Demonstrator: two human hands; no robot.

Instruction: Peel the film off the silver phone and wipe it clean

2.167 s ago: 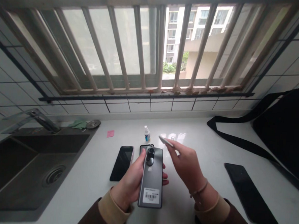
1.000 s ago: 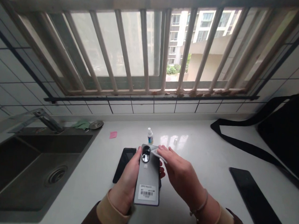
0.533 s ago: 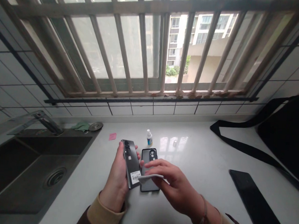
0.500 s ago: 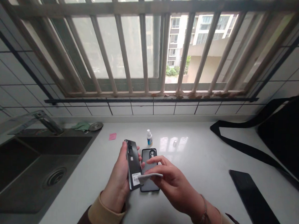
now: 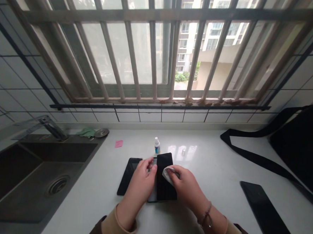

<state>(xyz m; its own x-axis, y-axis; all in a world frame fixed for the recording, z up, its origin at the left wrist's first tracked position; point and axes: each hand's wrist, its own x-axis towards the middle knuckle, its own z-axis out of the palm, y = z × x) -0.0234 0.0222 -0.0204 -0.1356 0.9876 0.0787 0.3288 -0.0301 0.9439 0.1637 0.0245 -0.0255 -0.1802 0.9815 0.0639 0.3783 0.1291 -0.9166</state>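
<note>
A black smartphone (image 5: 165, 188) faces screen-up above the grey phone case (image 5: 152, 193), which it mostly hides. My right hand (image 5: 184, 180) is at the phone's right edge, pinching a folded white cloth (image 5: 166, 175) against the screen. Its other fingers are out of sight, so how the phone is supported is unclear. My left hand (image 5: 143, 178) is beside the phone's left edge, fingers loosely bent and thumb apart, with nothing visible in it. Partly beneath that hand lies another black, glossy, phone-like slab (image 5: 128, 177).
A small white spray bottle (image 5: 157, 145), its clear cap (image 5: 183, 152) and a pink note (image 5: 119, 143) stand or lie farther back. The sink (image 5: 36, 180) is at left. At right are a long black slab (image 5: 268, 212) and a black bag (image 5: 300, 140) with a strap.
The phone has turned from its back to its dark screen and moved right, out of my left hand's grasp. The cloth now touches the screen. The black slab at left has come into view.
</note>
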